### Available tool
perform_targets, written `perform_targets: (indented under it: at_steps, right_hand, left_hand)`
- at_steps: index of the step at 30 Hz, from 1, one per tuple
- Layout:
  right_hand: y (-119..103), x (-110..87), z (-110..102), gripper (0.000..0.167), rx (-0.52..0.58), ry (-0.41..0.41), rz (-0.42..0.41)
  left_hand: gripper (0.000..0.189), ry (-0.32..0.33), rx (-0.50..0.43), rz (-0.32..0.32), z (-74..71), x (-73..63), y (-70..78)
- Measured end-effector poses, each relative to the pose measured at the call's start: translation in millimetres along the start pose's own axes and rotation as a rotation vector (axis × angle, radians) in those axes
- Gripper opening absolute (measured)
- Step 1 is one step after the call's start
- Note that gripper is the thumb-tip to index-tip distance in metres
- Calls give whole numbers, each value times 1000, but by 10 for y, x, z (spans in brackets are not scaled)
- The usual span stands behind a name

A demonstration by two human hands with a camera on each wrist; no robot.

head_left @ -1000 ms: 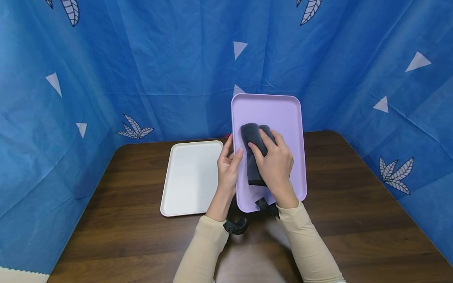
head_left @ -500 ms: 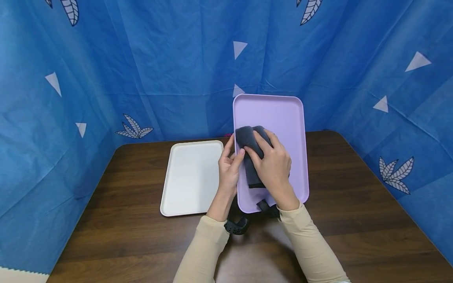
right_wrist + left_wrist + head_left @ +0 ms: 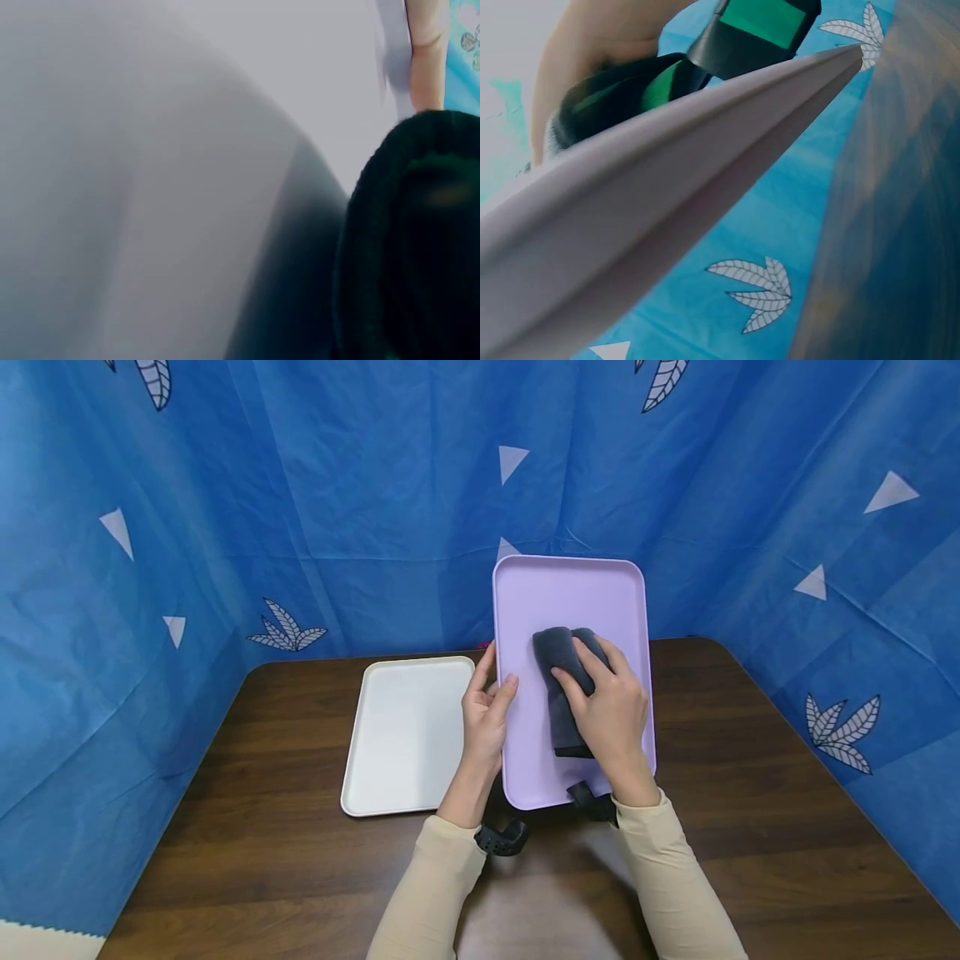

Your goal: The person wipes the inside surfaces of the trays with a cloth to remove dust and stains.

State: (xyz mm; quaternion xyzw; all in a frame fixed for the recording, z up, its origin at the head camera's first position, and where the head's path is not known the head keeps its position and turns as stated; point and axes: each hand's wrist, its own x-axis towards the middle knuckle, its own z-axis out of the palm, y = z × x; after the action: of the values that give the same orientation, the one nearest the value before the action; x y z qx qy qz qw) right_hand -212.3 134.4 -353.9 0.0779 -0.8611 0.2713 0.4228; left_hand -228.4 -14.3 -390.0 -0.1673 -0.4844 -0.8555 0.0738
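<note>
My left hand grips the left edge of a purple tray, thumb on the inner side and fingers behind. The tray is held up and tilted so its inside faces me. In the left wrist view the tray shows edge-on. My right hand holds a folded dark grey cloth against the inner face, right of the tray's middle. Thumb and fingers pinch the folds. In the right wrist view the cloth looks almost black, close to the pale tray surface.
A white tray lies flat on the brown wooden table, left of the hands. Blue patterned curtains hang behind the table and on both sides. A small pink thing shows at the table's back edge.
The right hand and cloth first slid left to the tray's left edge, then back right, past where they were a second ago. The left hand keeps its grip, and the purple tray barely shifts.
</note>
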Motion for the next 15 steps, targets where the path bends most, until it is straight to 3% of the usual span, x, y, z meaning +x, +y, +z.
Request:
perform_targets:
  at_steps: [15]
  right_hand:
    - [247, 2, -136, 48, -29, -3, 243]
  left_hand:
    - [57, 21, 8, -8, 17, 2, 36]
